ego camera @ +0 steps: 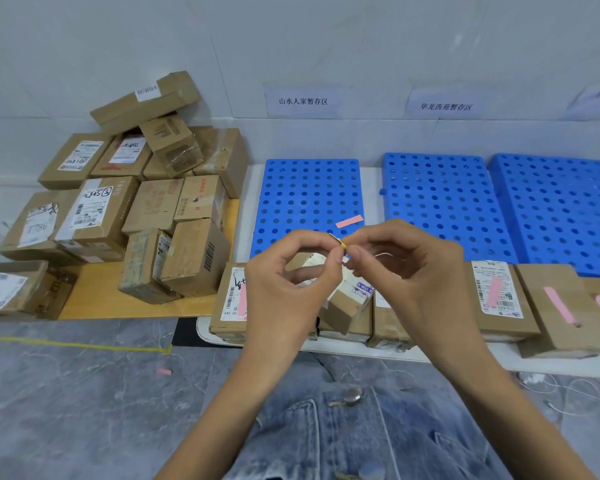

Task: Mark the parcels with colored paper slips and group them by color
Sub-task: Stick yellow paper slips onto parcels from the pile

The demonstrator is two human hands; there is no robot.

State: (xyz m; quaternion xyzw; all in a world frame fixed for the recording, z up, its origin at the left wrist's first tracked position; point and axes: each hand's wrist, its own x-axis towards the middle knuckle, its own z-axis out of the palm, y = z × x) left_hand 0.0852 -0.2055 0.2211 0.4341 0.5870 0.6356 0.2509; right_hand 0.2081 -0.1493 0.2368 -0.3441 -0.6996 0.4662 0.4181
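The left hand [288, 282] and the right hand [406, 271] are meeting fingertip to fingertip at the centre of the view. Each is pinching one end of a small yellow paper slip [343, 243] narrowly between thumb and forefinger, with the other fingers curling loosely. They may be peeling or separating it, though the slip is too small to be sure. The slip is hovering above a small tilted brown cardboard box [342, 306], which is lying in the front row of parcels and showing no slip of its own.

Marking is looking partly done. At 9 o'clock from the hands, a white-labelled cardboard parcel [227, 299] is wearing a pink strip. At 3 o'clock, a labelled flat brown parcel [499, 306] and a plain brown cardboard box [555, 317] are each carrying one too, and at the far right edge another pink strip is showing. A loose pink paper slip [349, 221] is lying at 12 o'clock on the left blue perforated plastic pallet [309, 188].

Grouping is looking hardly begun. The marked parcels are sitting in a row in front of that pallet and the two further blue perforated pallets [440, 202] at 1 and 2 o'clock, not on them.

At 10 o'clock, the heap of brown cardboard parcels [136, 202] on a pale wooden board [118, 306] is bearing no coloured slips that I can make out. So the bulk of the marking, and all sorting by colour, is probably waiting.
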